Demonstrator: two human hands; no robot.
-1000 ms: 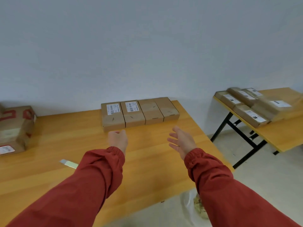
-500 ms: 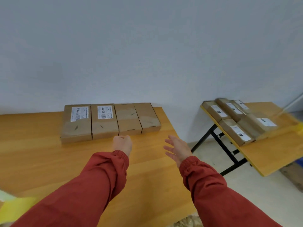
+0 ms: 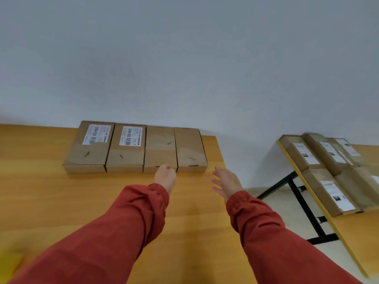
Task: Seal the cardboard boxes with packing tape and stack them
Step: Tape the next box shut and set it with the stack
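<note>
Several flat cardboard boxes (image 3: 135,147) lie side by side along the far edge of the wooden table (image 3: 41,201), against the wall. The two left ones carry white labels; the two right ones (image 3: 189,148) are plain. My left hand (image 3: 165,177) hovers just in front of the third box with its fingers curled, holding nothing. My right hand (image 3: 226,182) is spread with fingers straight, near the front right corner of the rightmost box, not touching it. No tape is visible.
A second wooden table (image 3: 352,232) on black legs stands to the right across a gap of floor. It holds several more labelled cardboard boxes (image 3: 328,171). A blurred yellow patch (image 3: 9,263) shows at the bottom left corner. The grey wall stands behind the boxes.
Both hands have reached forward toward the right end of the box row. The view has swung right and closer; the large box and strip at the left have left the frame.
</note>
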